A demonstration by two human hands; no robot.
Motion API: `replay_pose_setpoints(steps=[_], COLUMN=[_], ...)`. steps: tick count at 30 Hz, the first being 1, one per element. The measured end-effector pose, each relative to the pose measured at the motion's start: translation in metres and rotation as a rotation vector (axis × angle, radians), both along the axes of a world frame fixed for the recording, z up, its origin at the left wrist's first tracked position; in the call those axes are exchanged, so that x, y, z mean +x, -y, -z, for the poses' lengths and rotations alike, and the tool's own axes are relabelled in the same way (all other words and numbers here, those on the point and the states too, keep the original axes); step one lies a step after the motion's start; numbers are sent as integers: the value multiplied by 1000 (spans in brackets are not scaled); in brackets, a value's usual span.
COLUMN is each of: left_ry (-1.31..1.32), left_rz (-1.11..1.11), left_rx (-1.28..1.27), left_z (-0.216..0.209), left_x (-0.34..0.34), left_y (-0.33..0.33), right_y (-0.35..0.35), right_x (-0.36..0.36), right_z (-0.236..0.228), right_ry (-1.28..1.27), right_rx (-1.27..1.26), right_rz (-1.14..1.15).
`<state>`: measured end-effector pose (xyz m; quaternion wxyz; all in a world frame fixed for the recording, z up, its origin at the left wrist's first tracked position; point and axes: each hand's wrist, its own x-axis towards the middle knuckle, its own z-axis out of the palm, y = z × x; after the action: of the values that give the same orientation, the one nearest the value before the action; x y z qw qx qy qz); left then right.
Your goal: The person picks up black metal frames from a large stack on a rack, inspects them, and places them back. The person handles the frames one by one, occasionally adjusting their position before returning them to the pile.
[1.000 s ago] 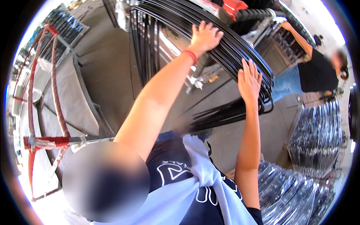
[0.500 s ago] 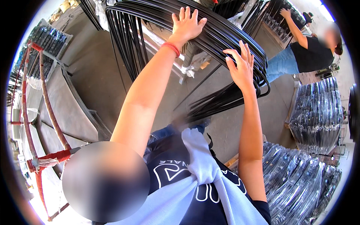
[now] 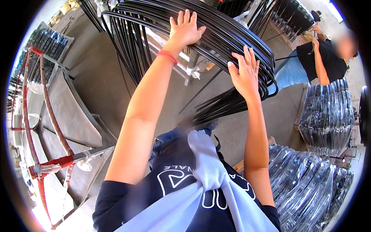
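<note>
Many black bent metal tubes (image 3: 220,29) hang side by side in front of me, their long top bars running left to right and their legs bending downward at both ends. My left hand (image 3: 186,30) lies on the top bars left of the middle, palm down with fingers spread; a red band circles that wrist. Further right, my right hand (image 3: 245,71) rests against the near bars, its fingers stretched out and the thumb apart. Neither hand is wrapped round a tube. The frame under the tubes is mostly hidden.
At right, a co-worker (image 3: 320,58) in a black top stands beyond the tubes, holding a dark rod. Plastic-wrapped stacks (image 3: 326,116) stand at right, with another wrapped stack (image 3: 309,185) nearer me. A red-wrapped metal frame (image 3: 58,160) and a grey surface (image 3: 69,112) are at left.
My left hand has slid left and slightly toward me along the bars. My right hand has shifted slightly left. The co-worker's raised arm has come down, and a rod now shows in their hands.
</note>
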<state>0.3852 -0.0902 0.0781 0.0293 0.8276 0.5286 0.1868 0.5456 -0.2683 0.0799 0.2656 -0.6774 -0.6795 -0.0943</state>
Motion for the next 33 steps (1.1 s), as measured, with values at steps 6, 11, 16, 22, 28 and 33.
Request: replay_pose_setpoints(steps=[6, 11, 16, 22, 28, 33], left_ry=[-52, 75, 76, 53, 32, 0], left_rz=[6, 6, -4, -12, -16, -16], left_rx=[14, 76, 75, 100, 39, 48], left_z=[1, 5, 3, 10, 8, 7], left_x=[0, 0, 5, 11, 15, 18], left_y=[2, -1, -7, -16, -22, -22], right_y=[6, 2, -3, -9, -12, -12], right_x=[-4, -4, -1, 3, 5, 5], right_z=[-4, -1, 0, 2, -2, -2], right_ry=[-7, -3, 13, 13, -8, 0], right_rx=[-20, -33, -40, -71, -116, -132], right_rz=[35, 67, 86, 119, 123, 148])
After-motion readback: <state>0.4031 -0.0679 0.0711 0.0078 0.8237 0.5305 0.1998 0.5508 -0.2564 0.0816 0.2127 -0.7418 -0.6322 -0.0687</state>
